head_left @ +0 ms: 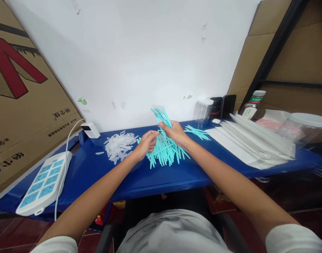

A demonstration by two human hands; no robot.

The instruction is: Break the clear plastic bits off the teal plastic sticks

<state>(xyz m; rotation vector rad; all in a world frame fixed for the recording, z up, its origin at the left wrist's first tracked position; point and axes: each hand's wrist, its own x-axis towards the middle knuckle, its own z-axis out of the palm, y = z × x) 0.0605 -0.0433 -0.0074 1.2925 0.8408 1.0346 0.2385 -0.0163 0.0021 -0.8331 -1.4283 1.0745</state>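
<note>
My right hand (174,133) is closed around a bundle of thin turquoise plastic sticks (162,114), raised above the table with their upper ends, which look clear, fanned out. Close by on its left, my left hand (148,143) has its fingers curled and its thumb and forefinger pinched near the bundle's lower part. Whatever it may hold is too small to make out. Beneath both hands lies a loose pile of similar turquoise sticks (164,154). A heap of small translucent plastic pieces (119,146) lies left of my left hand.
Several more turquoise sticks (197,132) lie to the right. Beyond them are stacked white packets (256,140), a clear jar (203,111) and a bottle (252,105). A power strip (44,184) and a small white device (90,130) occupy the left of the blue table (161,182).
</note>
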